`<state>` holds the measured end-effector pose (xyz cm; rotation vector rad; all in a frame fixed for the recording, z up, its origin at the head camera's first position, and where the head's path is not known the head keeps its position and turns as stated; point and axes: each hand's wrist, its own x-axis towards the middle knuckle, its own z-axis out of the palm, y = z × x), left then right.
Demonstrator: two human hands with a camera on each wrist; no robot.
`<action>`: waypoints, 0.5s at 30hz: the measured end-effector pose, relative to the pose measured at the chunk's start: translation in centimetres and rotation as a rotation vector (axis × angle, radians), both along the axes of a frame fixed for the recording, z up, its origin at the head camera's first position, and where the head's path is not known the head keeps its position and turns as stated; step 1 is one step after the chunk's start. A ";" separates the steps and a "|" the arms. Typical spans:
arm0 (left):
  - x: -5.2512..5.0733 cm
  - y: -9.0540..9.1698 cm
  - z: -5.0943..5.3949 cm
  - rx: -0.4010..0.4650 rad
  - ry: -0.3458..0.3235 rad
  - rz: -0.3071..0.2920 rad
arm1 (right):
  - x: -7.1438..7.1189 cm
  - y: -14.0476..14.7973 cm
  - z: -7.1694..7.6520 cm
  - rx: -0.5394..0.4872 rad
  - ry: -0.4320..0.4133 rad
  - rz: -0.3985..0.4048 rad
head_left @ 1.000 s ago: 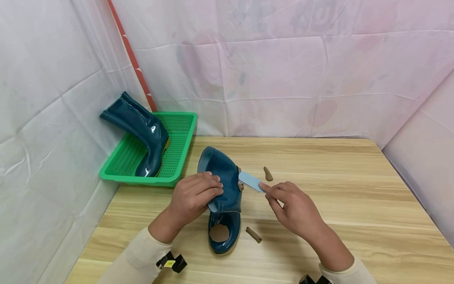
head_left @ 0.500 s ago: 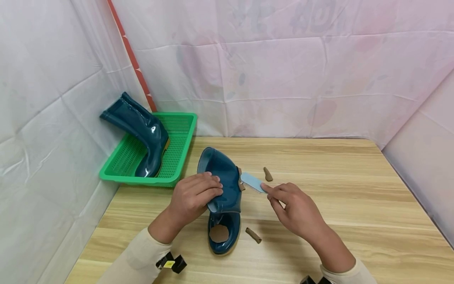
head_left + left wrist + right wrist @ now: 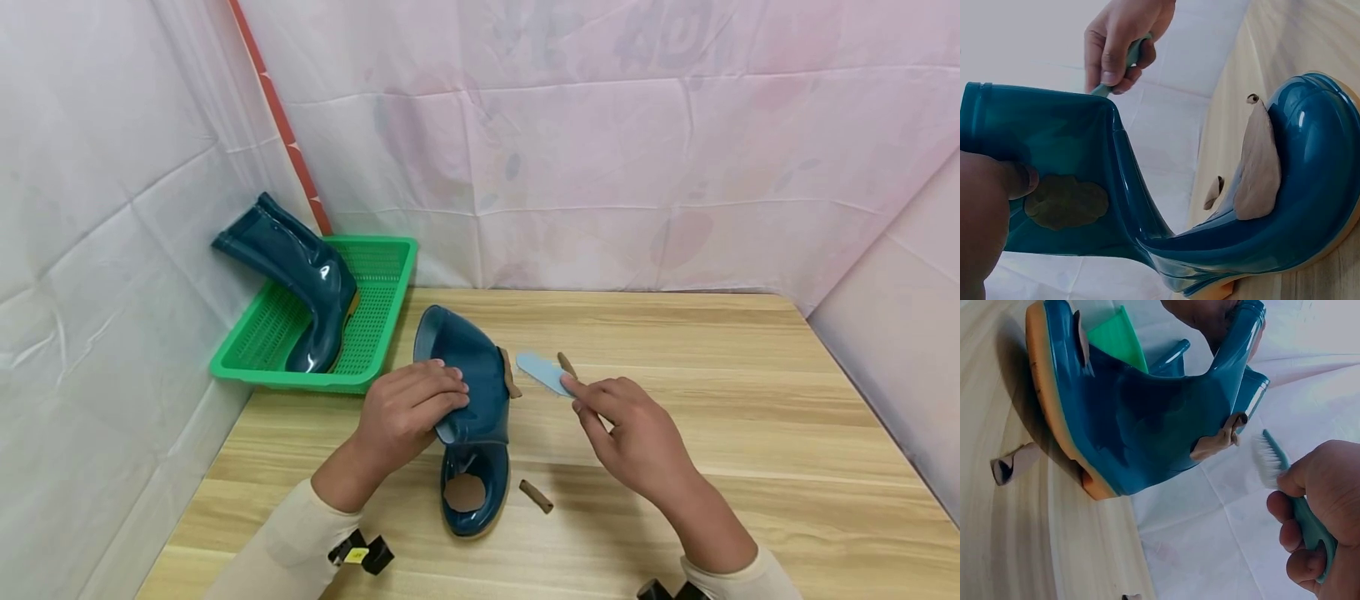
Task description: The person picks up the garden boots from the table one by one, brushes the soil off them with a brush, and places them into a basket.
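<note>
A glossy blue rubber boot (image 3: 472, 392) stands on the table with its shaft bent over. My left hand (image 3: 408, 408) grips the shaft near its opening. Brown clay-like patches cling to it: one on the toe (image 3: 1259, 165), one on the shaft beside my left thumb (image 3: 1066, 203), and a partly loosened, curled one (image 3: 1216, 442) on the shaft's far side. My right hand (image 3: 633, 433) holds a light blue brush (image 3: 542, 372) by the handle. Its white bristles (image 3: 1268, 462) face the curled patch, with a small gap between them.
A matching boot (image 3: 307, 283) leans in a green plastic basket (image 3: 292, 381) at the back left. Two rolled brown scraps lie on the table: a near scrap (image 3: 536, 496) right of the toe, and a farther scrap (image 3: 567, 364) partly behind the brush.
The brush has moved right, away from the boot, leaving a gap at the curled patch. The boot's shaft has shifted slightly left and back with my left hand.
</note>
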<state>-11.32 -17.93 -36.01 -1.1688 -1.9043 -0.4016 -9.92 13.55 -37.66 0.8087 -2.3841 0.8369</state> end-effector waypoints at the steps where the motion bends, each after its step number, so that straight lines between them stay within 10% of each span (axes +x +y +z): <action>1: 0.0 0.0 0.0 0.001 0.002 -0.001 | 0.0 -0.1 0.1 -0.008 0.010 -0.002; 15: -0.1 0.1 -0.1 -0.003 0.014 -0.008 | -0.4 -1.8 0.2 0.064 -0.032 0.002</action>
